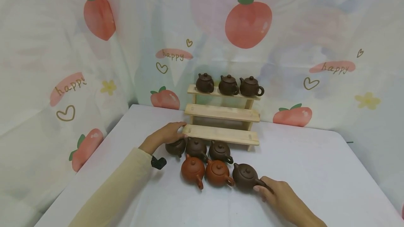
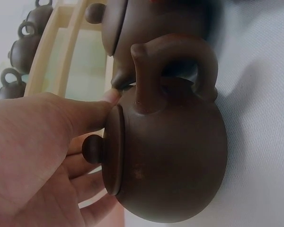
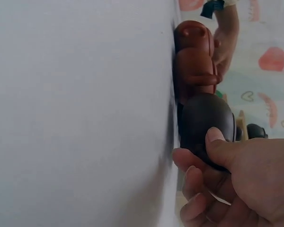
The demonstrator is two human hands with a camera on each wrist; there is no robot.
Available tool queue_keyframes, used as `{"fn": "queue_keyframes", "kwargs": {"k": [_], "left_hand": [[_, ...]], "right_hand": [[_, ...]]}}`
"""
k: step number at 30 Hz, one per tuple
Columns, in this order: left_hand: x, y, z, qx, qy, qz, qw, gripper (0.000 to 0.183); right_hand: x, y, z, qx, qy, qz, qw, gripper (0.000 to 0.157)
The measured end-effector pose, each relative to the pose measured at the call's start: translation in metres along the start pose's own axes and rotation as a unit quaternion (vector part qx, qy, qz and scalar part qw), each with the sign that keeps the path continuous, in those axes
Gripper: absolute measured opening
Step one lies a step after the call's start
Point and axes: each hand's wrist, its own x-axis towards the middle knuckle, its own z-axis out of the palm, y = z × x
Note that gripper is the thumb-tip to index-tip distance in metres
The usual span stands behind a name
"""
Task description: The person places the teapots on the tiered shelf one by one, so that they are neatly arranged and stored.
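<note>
In the head view my left hand (image 1: 172, 132) is at the dark brown teapot (image 1: 175, 147) at the left end of the back row. The left wrist view shows its thumb and fingers around the body of that teapot (image 2: 175, 151), beside the knobbed lid. My right hand (image 1: 279, 195) pinches the handle of another dark brown teapot (image 1: 245, 177) at the right end of the front row. In the right wrist view the thumb (image 3: 217, 139) presses on this teapot (image 3: 206, 118). Two reddish-brown teapots, one on the left (image 1: 192, 170) and one beside it (image 1: 217, 173), sit between the hands.
Two more dark teapots, one in the middle (image 1: 196, 149) and one to its right (image 1: 220, 151), stand in the back row. Behind them rises a three-step wooden rack (image 1: 221, 134), with three dark teapots (image 1: 228, 85) on its top step. Patterned cloth walls (image 1: 205, 16) enclose the white table (image 1: 303, 157).
</note>
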Motion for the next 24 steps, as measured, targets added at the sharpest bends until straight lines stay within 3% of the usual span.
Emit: {"fn": "queue_keyframes", "kwargs": {"k": [11,24], "left_hand": [[-0.001,0.003,-0.002,0.002,-0.004,-0.007,1.0,0.061],[-0.001,0.001,-0.002,0.004,-0.002,0.003,1.0,0.061]], "right_hand": [[0.026,0.004,-0.031,-0.006,0.035,0.014,0.999,0.024],[0.089,0.013,-0.075,-0.041,0.06,0.034,0.997,0.023]]}}
